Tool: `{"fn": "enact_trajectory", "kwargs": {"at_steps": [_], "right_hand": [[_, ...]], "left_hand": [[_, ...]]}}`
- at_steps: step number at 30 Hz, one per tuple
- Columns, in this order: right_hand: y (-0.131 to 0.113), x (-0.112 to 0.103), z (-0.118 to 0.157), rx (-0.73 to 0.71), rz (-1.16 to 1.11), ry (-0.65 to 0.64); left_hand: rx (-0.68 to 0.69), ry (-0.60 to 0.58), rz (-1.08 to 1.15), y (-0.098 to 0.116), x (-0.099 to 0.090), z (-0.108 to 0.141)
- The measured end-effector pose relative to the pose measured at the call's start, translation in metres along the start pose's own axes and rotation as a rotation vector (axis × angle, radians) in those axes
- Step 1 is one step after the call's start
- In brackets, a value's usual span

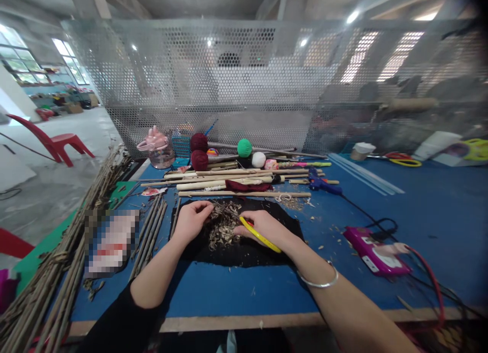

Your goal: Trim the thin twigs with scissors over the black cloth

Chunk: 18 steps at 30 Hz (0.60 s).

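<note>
A black cloth [267,256] lies on the blue table, with a heap of dry brown shavings [224,231] at its middle. Over the cloth's left part, my left hand [193,218] has its thumb and forefinger pinched together at the left edge of the heap, on something too small to make out. My right hand [263,228] is closed around yellow-handled scissors [263,238] at the heap's right side. The scissors' dark blades reach left over the shavings, toward my left fingertips. A silver bangle [318,283] circles my right wrist.
Bundled sticks [68,246] line the left side, with shorter twigs [150,231] beside the cloth. Behind it lie pale rods [244,194], yarn balls [244,148] and a blue glue gun [324,184]. A magenta power strip [375,254] with cables sits right. A perforated screen [244,84] stands behind.
</note>
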State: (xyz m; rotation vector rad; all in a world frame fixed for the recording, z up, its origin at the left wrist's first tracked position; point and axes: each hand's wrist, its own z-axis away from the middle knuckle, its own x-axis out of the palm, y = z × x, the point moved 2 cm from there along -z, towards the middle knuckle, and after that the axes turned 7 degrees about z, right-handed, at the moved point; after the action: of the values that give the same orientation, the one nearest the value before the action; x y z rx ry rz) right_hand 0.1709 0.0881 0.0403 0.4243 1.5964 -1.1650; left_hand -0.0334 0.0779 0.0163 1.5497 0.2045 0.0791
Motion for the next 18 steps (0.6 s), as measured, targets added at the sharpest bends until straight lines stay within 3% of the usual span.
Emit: {"fn": "enact_trajectory", "kwargs": {"at_steps": [6,12,18], "right_hand": [[-0.008,-0.001,0.004,-0.015,0.048,-0.007],[-0.003,0.007,0.0,-0.022,0.069,0.04],[-0.002,0.008,-0.001,-0.033,0.062,0.089]], "left_hand": [[-0.112,0.009,0.238,-0.001,0.008,0.003],[-0.099,-0.087,0.254,-0.002,0.011,0.004],[-0.131,-0.073,0.263,-0.006,0.009,0.002]]}}
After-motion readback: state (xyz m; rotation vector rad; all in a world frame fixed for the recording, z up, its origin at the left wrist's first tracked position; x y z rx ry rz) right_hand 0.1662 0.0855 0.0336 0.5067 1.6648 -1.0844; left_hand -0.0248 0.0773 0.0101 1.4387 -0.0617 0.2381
